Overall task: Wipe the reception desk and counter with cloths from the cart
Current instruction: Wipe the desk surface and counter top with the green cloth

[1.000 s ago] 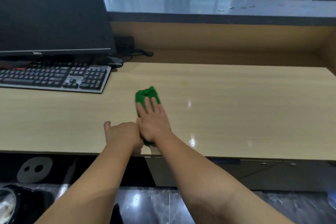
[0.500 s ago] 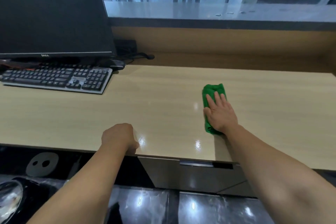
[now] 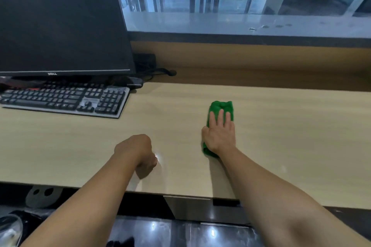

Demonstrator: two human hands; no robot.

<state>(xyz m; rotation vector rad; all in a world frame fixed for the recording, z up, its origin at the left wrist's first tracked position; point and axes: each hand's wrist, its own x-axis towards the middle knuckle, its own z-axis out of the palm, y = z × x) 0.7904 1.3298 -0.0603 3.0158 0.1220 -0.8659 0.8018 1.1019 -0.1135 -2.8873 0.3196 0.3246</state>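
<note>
I'm in the wiping step on the lower surface. My right hand (image 3: 219, 136) lies flat on the folded green cloth (image 3: 220, 106), just right of the frame's centre. Its fingers are straight and slightly spread, pressing the cloth onto the pale wood desk (image 3: 291, 136). That grip is open, a press rather than a pinch, with the thumb along the cloth's left edge. My left hand (image 3: 136, 150), lower centre, rests on the desk as a fist with the fingers curled under. I see nothing in it, and it looks like a brace. The two hands are apart.

By my reading the desk is partway done, and the grey stone counter (image 3: 220, 22) across the upper frame is not yet wiped; a few small marks show on it at upper right. The next move, I judge, calls for steady downward pressure and a sweep over the bare wood toward the right edge of the frame. Near the keyboard (image 3: 64, 98) at left, the cloth would have to skirt the keys.

The monitor (image 3: 60, 16) in the upper left carries the DELL logo (image 3: 52, 74) on its lower bezel. The keyboard legends are too small to read, and no label shows on the cloth.
</note>
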